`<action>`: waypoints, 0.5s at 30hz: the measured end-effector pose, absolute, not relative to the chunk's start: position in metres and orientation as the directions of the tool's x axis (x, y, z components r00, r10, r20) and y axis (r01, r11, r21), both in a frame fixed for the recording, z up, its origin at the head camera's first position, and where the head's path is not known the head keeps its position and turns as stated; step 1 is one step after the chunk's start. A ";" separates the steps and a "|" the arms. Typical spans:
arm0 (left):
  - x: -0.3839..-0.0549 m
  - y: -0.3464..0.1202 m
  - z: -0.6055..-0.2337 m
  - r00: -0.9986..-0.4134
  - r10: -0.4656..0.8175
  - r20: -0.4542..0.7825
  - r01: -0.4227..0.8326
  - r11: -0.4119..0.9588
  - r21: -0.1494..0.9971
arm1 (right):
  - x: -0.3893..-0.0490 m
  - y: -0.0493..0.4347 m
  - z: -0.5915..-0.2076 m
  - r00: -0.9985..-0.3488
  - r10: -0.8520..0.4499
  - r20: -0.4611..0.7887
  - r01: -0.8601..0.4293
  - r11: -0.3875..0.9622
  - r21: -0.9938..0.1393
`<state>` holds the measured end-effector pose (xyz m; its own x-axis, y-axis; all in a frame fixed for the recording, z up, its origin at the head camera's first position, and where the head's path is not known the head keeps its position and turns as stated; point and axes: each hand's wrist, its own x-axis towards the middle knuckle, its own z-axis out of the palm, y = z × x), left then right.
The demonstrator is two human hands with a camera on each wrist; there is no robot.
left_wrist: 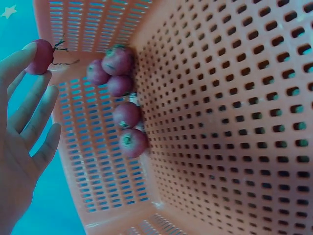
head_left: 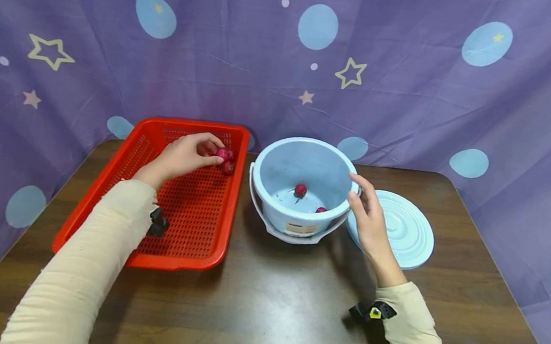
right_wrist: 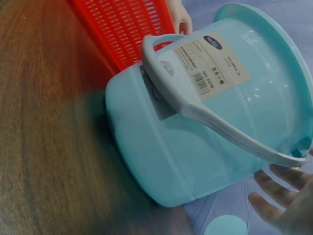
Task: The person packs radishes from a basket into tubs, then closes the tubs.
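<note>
My left hand [head_left: 186,153] pinches a small red onion [left_wrist: 40,57] between thumb and fingers, over the red plastic basket [head_left: 223,233]. Stringy roots trail from this onion. Below the hand, several more red onions [left_wrist: 120,85] lie against the basket wall. With thumb and fingers at its right rim, my right hand [head_left: 370,224] holds the light blue bucket [right_wrist: 161,161]. The bucket stands upright, its handle [right_wrist: 205,115] hanging down at the front. Inside it, one red onion [head_left: 300,190] shows on the bottom and another [head_left: 321,210] is partly hidden by the near rim.
A round light blue lid [head_left: 410,233] lies on the wooden table [head_left: 269,302], right of the bucket and partly behind my right hand. The basket stands left of the bucket with a narrow gap. A purple patterned cloth [head_left: 246,55] hangs behind the table.
</note>
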<state>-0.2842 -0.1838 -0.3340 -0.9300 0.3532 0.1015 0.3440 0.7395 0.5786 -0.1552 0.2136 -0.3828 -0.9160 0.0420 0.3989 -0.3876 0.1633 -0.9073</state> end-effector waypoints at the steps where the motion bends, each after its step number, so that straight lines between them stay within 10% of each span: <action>1: -0.284 -0.183 -0.332 -0.929 0.354 0.109 0.349 0.739 0.576 | -0.155 0.214 -0.383 -0.916 0.042 0.399 -0.388 0.163 -0.907; 15: -0.266 -0.173 -0.303 -0.908 0.388 0.155 0.412 0.765 0.495 | -0.154 0.213 -0.382 -0.918 0.040 0.395 -0.384 0.166 -0.908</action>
